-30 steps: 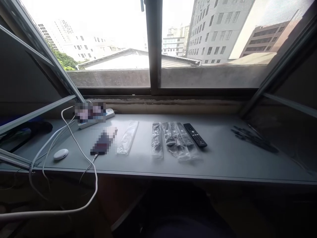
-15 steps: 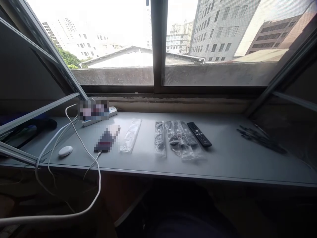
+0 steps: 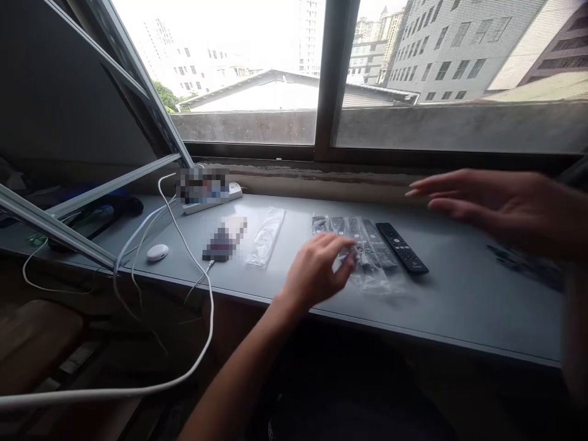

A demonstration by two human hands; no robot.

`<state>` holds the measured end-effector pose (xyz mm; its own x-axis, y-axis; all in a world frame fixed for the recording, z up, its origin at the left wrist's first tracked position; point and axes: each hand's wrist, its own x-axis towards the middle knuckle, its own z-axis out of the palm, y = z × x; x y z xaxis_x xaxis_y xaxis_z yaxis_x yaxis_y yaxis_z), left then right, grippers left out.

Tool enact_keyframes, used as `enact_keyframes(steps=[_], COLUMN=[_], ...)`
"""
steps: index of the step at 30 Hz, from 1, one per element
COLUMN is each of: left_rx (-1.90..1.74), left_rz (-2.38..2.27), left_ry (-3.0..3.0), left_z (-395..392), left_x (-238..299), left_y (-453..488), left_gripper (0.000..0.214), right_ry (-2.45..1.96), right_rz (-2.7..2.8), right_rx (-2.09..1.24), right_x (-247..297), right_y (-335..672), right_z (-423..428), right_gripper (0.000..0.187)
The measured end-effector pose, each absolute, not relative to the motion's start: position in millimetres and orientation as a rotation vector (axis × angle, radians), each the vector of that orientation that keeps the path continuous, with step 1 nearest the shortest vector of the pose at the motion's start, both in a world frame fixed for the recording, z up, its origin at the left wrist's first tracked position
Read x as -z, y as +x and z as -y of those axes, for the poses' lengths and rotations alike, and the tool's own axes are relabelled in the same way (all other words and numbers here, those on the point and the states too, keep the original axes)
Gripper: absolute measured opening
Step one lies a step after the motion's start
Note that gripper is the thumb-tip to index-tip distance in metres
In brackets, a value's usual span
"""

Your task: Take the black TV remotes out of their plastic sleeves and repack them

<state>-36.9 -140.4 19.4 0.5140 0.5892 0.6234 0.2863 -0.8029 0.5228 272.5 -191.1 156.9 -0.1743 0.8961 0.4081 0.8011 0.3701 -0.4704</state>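
Above the front part of several black remote controls in clear plastic bags (image 3: 367, 245), my left hand (image 3: 319, 266) reaches in with its fingers curved and thumb apart. It seems to hold nothing; whether it touches the leftmost bag, partly hidden behind it, I cannot tell. A bare black remote control (image 3: 402, 248) lies slanted just right of the bagged ones. My right hand (image 3: 498, 205) is raised over the right side of the desk, slightly blurred, fingers stretched out and holding nothing. Left of the bagged remotes lies a flat clear plastic bag (image 3: 266, 239).
On the left of the grey desk (image 3: 463, 306) are a pixelated phone-like item (image 3: 225, 240) on a cable, a white round device (image 3: 157, 252) and a power strip (image 3: 235, 191). A white cable (image 3: 211, 318) loops over the front edge. Dark pens (image 3: 523, 263) lie partly behind my right arm.
Both hands have come into view, the left over the bagged remotes and the right above the desk's right side. The camera has turned left, so the scene sits further right.
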Motion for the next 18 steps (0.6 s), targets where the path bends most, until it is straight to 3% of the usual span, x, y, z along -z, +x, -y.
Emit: enact_keyframes(steps=[3, 5, 9, 14, 18], left_rx=[-1.099, -1.059, -1.100, -1.067, -1.041], left_rz=[-0.884, -0.983, -1.167, -1.246, -1.258], left_ry=[2.336, 2.319, 2.274, 2.312, 2.256], left_z=[89.2, 55.3, 10.0, -0.9, 1.4], left_x=[-33.2, -32.8, -12.8, 13.6, 20.2], left_y=[-11.4, 4.8, 23.3, 13.3, -0.9], left_gripper=[0.024, 0.027, 0.034, 0.038, 0.040], right_ry=[-1.491, -1.530, -1.560, -1.564, -1.668], right_rz=[2.073, 2.089, 2.117, 2.177, 2.153], right_rx=[-0.357, -0.362, -0.229, 0.129, 0.211], right_x=[-131.0, -111.3, -76.2, -32.3, -3.2], right_y=[274.9, 272.3, 252.3, 233.5, 243.9], right_z=[161.9, 138.5, 103.4, 94.6, 95.8], right_gripper=[0.062, 0.060, 0.047, 0.054, 0.054])
